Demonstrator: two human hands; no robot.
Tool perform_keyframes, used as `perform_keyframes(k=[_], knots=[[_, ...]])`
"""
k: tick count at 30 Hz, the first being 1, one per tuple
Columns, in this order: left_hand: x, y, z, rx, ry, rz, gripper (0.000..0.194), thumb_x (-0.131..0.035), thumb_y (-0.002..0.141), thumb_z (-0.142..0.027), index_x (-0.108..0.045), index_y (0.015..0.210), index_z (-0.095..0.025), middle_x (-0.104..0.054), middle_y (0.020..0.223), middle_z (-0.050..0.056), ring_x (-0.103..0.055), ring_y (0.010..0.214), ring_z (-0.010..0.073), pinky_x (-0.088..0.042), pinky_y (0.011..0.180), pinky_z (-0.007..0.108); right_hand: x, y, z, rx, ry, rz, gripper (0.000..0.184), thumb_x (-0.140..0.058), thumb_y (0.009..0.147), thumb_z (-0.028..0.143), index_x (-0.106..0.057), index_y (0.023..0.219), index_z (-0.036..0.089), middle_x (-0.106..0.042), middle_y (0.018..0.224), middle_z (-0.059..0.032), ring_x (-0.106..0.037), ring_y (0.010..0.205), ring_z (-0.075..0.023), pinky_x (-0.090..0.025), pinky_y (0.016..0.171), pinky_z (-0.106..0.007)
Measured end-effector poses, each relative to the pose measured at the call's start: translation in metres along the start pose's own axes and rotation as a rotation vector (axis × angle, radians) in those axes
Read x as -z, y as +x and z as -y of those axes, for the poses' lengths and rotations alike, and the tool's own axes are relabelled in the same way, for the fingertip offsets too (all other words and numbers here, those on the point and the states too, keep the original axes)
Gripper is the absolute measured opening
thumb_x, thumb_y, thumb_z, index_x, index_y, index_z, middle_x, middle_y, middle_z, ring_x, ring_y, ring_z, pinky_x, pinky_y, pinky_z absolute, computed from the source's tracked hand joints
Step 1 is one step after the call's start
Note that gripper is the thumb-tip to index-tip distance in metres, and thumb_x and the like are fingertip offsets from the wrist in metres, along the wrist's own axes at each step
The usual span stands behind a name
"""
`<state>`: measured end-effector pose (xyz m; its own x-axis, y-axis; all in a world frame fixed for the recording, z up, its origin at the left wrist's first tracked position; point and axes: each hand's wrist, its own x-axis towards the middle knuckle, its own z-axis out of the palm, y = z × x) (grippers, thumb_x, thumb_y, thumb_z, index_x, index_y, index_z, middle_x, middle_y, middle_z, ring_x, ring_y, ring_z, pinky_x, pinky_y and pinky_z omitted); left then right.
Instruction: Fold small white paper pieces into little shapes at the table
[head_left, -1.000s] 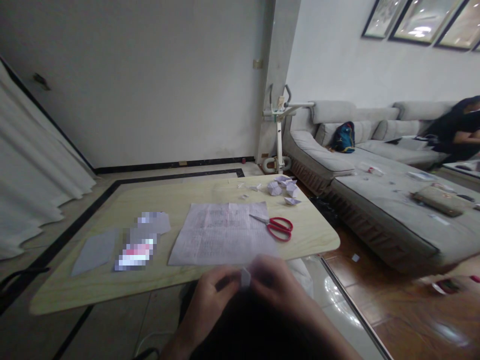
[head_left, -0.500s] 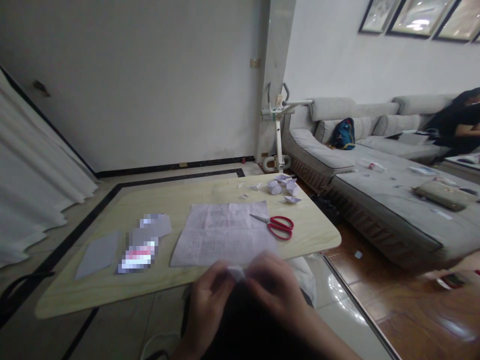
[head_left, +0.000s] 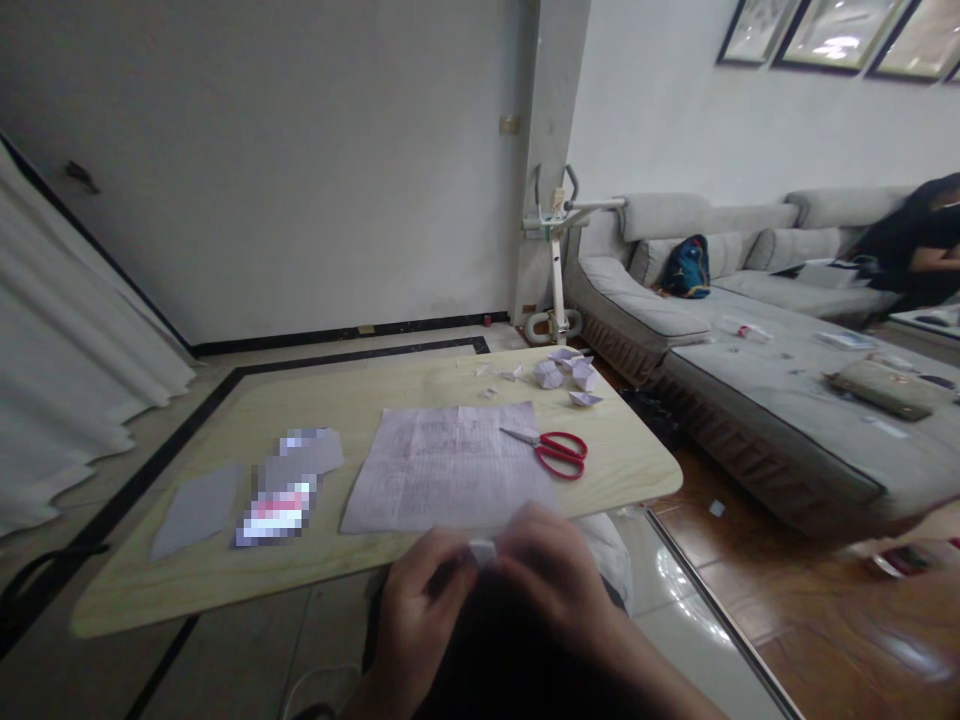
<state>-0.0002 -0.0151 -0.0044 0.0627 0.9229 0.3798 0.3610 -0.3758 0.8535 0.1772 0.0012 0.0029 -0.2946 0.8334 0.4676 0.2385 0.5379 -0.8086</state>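
Note:
Between my two hands is a small folded piece of white paper (head_left: pixel 482 552), held just off the near edge of the table. My left hand (head_left: pixel 427 590) pinches its left side with thumb and fingers. On the other side my right hand (head_left: pixel 551 570), slightly blurred, has its fingers closed on the paper too. Beyond them a creased, printed sheet (head_left: pixel 450 465) lies flat. Red-handled scissors (head_left: pixel 559 455) rest partly on that sheet, blades pointing left. Several folded paper shapes (head_left: pixel 549 374) sit at the table's far right corner, with small paper scraps (head_left: pixel 511 373) beside them.
The pale wooden table (head_left: pixel 300 400) also bears a plain paper sheet (head_left: pixel 196 510) and a pixelated item (head_left: pixel 277 500) on its left. A grey sofa (head_left: pixel 780 380) with a blue backpack (head_left: pixel 688 268) stands to the right; a person sits at its far end. White exercise equipment (head_left: pixel 556 270) stands behind the table.
The small folded paper has shifted slightly right and turned between my fingers. My left hand has moved a little to the right with it. The things on the table stay put.

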Motion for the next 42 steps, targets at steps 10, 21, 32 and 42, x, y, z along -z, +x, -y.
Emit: perform_keyframes(k=[10,21,32,42], knots=[[0.0,0.0,0.003,-0.018,0.017,0.059,0.01,-0.06,0.089,-0.023,-0.068,0.082,-0.023,-0.069,0.076,-0.001,-0.064,0.071,0.0163,-0.051,0.066,0.023,0.003,0.001,0.002,-0.019,0.014,0.022,0.016,-0.061,0.089,0.022,-0.066,0.075,0.017,-0.058,0.073,-0.0025,-0.055,0.066,-0.0139,-0.045,0.059,-0.024],[-0.001,-0.001,0.01,-0.242,0.192,0.014,0.013,-0.057,0.089,-0.014,-0.065,0.082,-0.021,-0.069,0.075,0.0,-0.066,0.071,0.0152,-0.051,0.067,0.022,-0.004,0.003,0.001,-0.119,0.06,-0.06,0.016,-0.064,0.084,0.023,-0.062,0.07,0.016,-0.057,0.068,0.0001,-0.051,0.062,-0.0121,-0.039,0.057,-0.023],[-0.006,-0.001,0.011,-0.207,0.151,-0.001,0.012,-0.056,0.089,-0.016,-0.065,0.084,-0.021,-0.07,0.078,0.0,-0.068,0.072,0.0159,-0.053,0.067,0.023,-0.005,0.0,0.001,-0.114,0.041,-0.061,0.019,-0.059,0.087,0.022,-0.058,0.068,0.016,-0.052,0.067,0.001,-0.049,0.062,-0.0123,-0.038,0.059,-0.024],[-0.005,0.001,0.009,0.031,0.004,-0.028,0.016,-0.058,0.089,-0.026,-0.065,0.075,-0.02,-0.065,0.069,-0.002,-0.064,0.066,0.0156,-0.051,0.062,0.021,-0.005,0.005,-0.005,-0.151,0.051,-0.009,0.011,-0.065,0.082,0.021,-0.066,0.073,0.015,-0.055,0.071,-0.001,-0.053,0.064,-0.0132,-0.04,0.059,-0.023]])
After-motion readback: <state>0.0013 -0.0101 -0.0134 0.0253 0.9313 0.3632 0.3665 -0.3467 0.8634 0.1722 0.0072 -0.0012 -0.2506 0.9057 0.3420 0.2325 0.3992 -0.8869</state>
